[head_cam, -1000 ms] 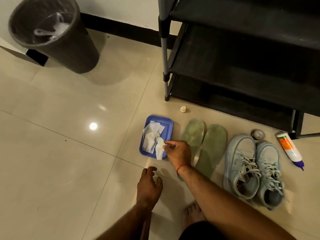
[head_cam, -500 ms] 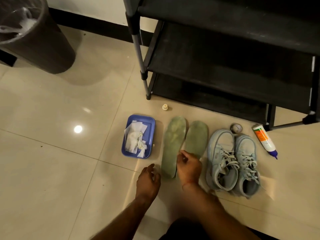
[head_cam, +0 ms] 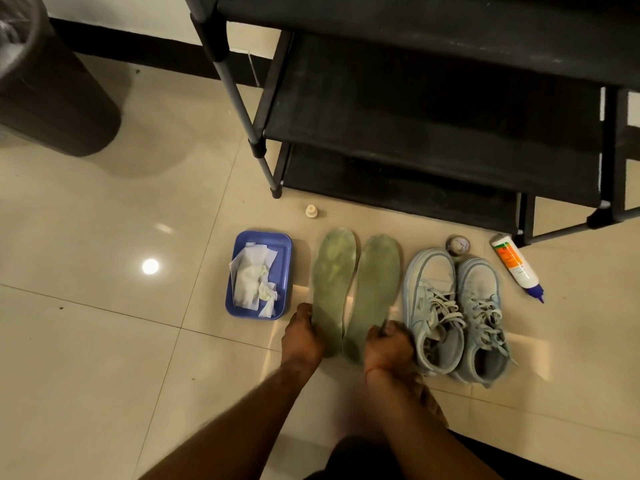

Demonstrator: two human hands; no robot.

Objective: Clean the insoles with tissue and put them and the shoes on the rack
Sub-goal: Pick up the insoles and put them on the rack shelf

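Two green insoles lie side by side on the tiled floor, the left insole point(head_cam: 333, 282) and the right insole point(head_cam: 375, 285). My left hand point(head_cam: 302, 337) grips the heel end of the left one. My right hand point(head_cam: 388, 344) grips the heel end of the right one. A blue tray point(head_cam: 284, 249) to their left holds crumpled white tissue point(head_cam: 252, 275). A pair of light blue shoes point(head_cam: 457, 313) stands to the right of the insoles. The black shoe rack point(head_cam: 433, 140) rises just behind, its shelves bare.
A dark waste bin point(head_cam: 52, 91) stands at the far left. A small bottle cap point(head_cam: 311, 212) lies near the rack's leg. A round tin point(head_cam: 458, 244) and a white tube with a blue cap point(head_cam: 516, 266) lie right of the shoes.
My right hand left the tissue tray and came to the right insole's heel. My left hand rose from the floor and took the left insole's heel. The view shifted right and closer.
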